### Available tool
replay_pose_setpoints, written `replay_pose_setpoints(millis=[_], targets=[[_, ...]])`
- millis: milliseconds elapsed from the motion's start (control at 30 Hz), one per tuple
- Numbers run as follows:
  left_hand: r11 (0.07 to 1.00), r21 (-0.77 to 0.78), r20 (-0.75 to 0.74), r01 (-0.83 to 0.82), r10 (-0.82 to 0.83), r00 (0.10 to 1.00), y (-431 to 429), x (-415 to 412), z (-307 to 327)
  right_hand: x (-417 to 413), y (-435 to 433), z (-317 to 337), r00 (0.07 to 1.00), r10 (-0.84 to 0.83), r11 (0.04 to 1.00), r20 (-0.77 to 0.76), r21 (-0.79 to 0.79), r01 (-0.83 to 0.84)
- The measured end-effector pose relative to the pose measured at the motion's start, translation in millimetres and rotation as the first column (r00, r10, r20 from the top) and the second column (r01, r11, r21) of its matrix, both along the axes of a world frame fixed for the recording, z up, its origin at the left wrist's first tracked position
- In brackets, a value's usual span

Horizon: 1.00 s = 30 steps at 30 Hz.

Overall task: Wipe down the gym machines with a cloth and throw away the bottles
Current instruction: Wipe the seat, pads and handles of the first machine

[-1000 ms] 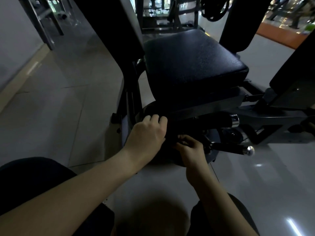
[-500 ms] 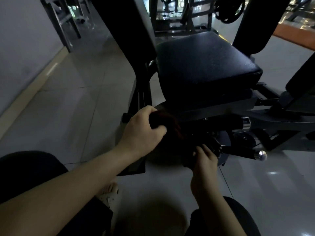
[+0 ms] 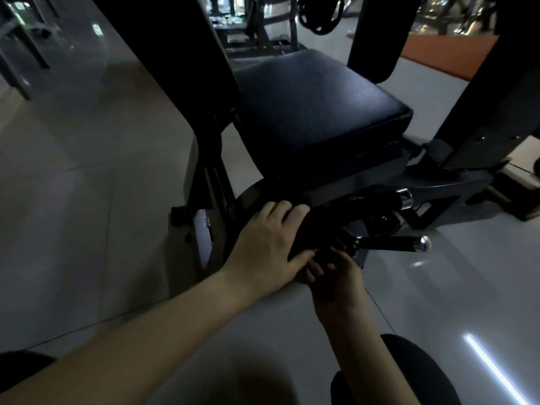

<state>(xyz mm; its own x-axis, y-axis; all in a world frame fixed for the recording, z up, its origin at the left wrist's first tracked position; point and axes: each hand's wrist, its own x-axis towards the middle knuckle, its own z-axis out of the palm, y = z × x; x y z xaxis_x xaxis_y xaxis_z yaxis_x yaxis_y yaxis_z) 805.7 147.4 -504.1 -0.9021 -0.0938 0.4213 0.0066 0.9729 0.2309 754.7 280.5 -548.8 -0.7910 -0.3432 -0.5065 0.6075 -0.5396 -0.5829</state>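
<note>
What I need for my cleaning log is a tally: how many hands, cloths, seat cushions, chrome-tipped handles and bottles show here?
hands: 2, left hand and right hand
cloth: 1, dark, in the left hand
seat cushion: 1
chrome-tipped handles: 2, upper handle and lower handle
bottles: 0 in view
total: 6

Two hands show, the left hand (image 3: 263, 247) and the right hand (image 3: 336, 279); one dark cloth (image 3: 309, 230); one padded seat (image 3: 315, 106); two chrome-capped handles (image 3: 388, 243); one weight plate (image 3: 320, 16).
</note>
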Motion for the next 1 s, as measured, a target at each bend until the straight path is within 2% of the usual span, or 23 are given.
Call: replay_pose_setpoints(millis=[67,133,233,367,500,600,700,833,900,1000], targets=[[0.971,-0.233,-0.002,-0.058,0.059,0.998,-2,-5,-15,-4,-11,5,0.998,0.044,0.992,-0.045,-0.117,-0.049],[0.93,-0.348,-0.029,-0.121,0.119,0.993,-3,-11,-16,-4,-22,13,0.98,0.108,0.986,-0.164,-0.11,-0.127],[0.919,-0.36,-0.065,-0.157,0.144,0.988,-1,-15,-9,-1,-34,18,0.917,0.194,0.981,-0.347,0.057,-0.186],[0.942,-0.308,-0.103,-0.131,0.103,0.989,-7,1,-7,7,-38,16,0.855,0.271,0.949,-0.442,0.273,-0.16],[0.95,-0.243,0.004,-0.198,0.205,0.979,-6,18,3,9,-30,17,0.832,0.264,0.935,-0.488,0.341,-0.097],[0.955,-0.262,0.003,-0.137,0.143,0.99,8,11,4,10,-18,18,0.84,0.22,0.924,-0.496,0.381,-0.017],[0.951,-0.308,-0.05,-0.038,0.024,0.998,19,-3,1,2,-7,20,0.866,0.135,0.944,-0.481,0.328,0.035],[0.973,-0.205,-0.052,-0.104,0.095,0.994,16,-12,-6,-6,-22,20,0.899,0.146,0.976,-0.413,0.209,-0.063],[0.947,-0.289,-0.024,-0.138,0.137,0.99,16,-15,-6,-8,-26,18,0.86,0.208,0.963,-0.467,0.251,-0.097],[0.901,-0.429,0.086,-0.067,0.114,0.99,14,-27,8,-17,-14,21,0.772,0.325,0.902,-0.547,0.424,-0.079]])
